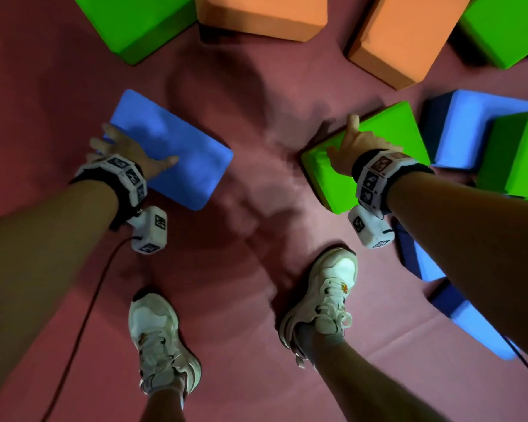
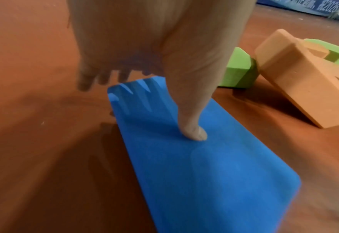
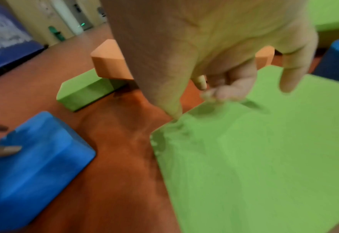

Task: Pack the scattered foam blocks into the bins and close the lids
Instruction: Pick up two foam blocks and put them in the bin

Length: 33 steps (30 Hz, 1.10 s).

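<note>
Both arms reach down toward the reddish floor mat (image 1: 256, 193). My left hand (image 1: 134, 150) lies on the blue foam block (image 1: 177, 153), which sits flat on the mat ahead of the left shoe (image 1: 159, 339). The thumb (image 2: 192, 126) presses its top face and the fingers (image 2: 88, 78) drop over the far edge, so the left grip is grasping the block. My right hand (image 1: 352, 147) is on the green foam block (image 1: 363, 159); thumb at the near edge, fingers (image 3: 230, 88) curled onto the top by the corner. Whether that grip truly clasps it, I cannot tell. Two orange blocks (image 1: 262, 13) and more green and blue ones lie around. Frames blurred.
</note>
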Tool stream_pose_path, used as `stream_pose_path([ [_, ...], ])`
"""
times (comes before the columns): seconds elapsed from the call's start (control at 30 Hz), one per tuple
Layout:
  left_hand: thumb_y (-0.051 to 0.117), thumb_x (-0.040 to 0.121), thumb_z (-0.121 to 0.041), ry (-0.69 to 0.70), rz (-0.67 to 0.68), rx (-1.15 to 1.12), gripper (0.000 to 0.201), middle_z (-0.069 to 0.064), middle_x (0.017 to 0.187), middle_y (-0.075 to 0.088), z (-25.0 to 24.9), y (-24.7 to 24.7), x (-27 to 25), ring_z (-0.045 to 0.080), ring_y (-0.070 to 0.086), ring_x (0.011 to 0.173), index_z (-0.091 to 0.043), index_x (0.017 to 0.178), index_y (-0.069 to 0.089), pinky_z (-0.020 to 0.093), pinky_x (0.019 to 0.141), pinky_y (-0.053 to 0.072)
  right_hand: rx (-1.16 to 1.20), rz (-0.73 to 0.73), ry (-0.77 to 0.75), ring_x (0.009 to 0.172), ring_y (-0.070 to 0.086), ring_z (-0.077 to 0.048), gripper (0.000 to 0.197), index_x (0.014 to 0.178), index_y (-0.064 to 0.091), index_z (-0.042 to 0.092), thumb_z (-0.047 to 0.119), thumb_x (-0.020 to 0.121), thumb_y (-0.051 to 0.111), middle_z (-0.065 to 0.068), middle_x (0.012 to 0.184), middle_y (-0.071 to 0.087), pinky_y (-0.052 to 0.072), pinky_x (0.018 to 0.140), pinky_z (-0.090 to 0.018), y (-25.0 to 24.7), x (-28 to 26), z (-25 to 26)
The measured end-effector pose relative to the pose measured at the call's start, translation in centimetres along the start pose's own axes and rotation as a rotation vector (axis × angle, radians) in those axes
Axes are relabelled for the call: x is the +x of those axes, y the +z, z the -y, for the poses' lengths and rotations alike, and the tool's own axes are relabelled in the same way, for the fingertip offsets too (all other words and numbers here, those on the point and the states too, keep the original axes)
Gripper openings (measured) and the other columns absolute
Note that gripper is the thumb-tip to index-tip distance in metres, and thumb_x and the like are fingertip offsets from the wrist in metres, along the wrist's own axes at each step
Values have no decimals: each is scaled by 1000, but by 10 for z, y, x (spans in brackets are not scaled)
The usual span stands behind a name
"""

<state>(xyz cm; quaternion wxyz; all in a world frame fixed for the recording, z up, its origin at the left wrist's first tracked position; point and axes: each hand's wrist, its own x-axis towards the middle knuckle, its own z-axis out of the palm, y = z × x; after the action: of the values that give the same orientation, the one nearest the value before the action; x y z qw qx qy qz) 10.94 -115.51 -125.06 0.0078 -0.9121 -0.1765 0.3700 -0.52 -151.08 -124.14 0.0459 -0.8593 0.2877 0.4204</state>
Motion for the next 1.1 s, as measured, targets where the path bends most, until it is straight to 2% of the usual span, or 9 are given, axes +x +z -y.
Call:
stream_pose_path([
  [0.1, 79, 54, -71, -9, 31, 91, 147, 23, 161, 3, -1, -21, 18, 44, 13, 146, -8, 155, -8, 56, 118, 15, -103, -119, 15, 139, 27, -40, 78, 145, 30, 24, 60, 85, 64, -15, 151, 27, 33, 104, -62, -12, 7, -17],
  [0.23, 58, 37, -98, 222, 285, 165, 137, 19, 141, 52, -15, -18, 21, 35, 50, 129, -8, 139, 49, 42, 110, 36, -130, -27, 15, 145, 4, -50, 117, 154, 8, 40, 81, 62, 69, 3, 162, -3, 18, 102, -79, -10, 25, -35],
  [0.3, 53, 47, -97, 305, 369, 122, 115, 16, 126, 64, -29, -2, 11, 31, 60, 116, -9, 120, 65, 36, 100, 44, -50, 20, 67, 146, 4, -51, 138, 154, -11, 40, 87, 51, 69, 1, 163, -16, 19, 104, -78, -10, 31, -45],
  [0.37, 65, 45, -90, 303, 384, 9, 118, 15, 130, 62, -44, 24, -1, 29, 59, 119, -5, 127, 60, 36, 101, 46, 91, 23, 161, 145, 11, -52, 150, 151, -25, 39, 85, 47, 74, -11, 162, -20, 23, 110, -69, -8, 37, -58],
  [0.5, 65, 11, -94, 95, 305, -146, 172, 14, 154, 34, -52, 65, -14, 32, 39, 138, -7, 151, 16, 44, 113, 34, 168, -44, 271, 129, 38, -44, 159, 153, -25, 27, 93, 41, 66, -29, 146, 31, 31, 108, -53, 2, 40, -80],
  [0.73, 82, 34, -80, 117, 472, -299, 113, 0, 119, 67, -28, 39, -22, 23, 66, 105, -19, 126, 61, 38, 95, 52, 253, -10, 410, 135, 35, -40, 142, 148, 21, 4, 96, 46, 60, -19, 146, 30, 27, 113, -53, 8, 11, -91],
  [0.83, 86, 43, -70, 109, 394, -289, 110, 1, 124, 62, -19, 7, -34, 23, 61, 108, -10, 130, 56, 32, 92, 49, 391, -52, 375, 131, 40, -38, 121, 138, 28, 2, 81, 57, 72, -18, 140, 33, 32, 108, -52, 2, -14, -83],
  [0.97, 79, 31, -80, 201, 252, -235, 146, 9, 150, 43, -13, -30, -57, 26, 44, 136, -11, 150, 29, 39, 112, 35, 473, -34, 244, 127, 48, -39, 114, 137, 23, 5, 66, 61, 82, -19, 134, 48, 42, 103, -51, -25, -44, -55],
  [1.1, 86, 59, -56, 287, 152, -264, 124, 9, 156, 31, 8, -59, -79, 27, 34, 142, -9, 152, 19, 37, 117, 28, 226, -5, 34, 130, 41, -39, 109, 143, 25, 7, 67, 68, 76, -17, 139, 39, 38, 106, -46, -57, -88, 0],
])
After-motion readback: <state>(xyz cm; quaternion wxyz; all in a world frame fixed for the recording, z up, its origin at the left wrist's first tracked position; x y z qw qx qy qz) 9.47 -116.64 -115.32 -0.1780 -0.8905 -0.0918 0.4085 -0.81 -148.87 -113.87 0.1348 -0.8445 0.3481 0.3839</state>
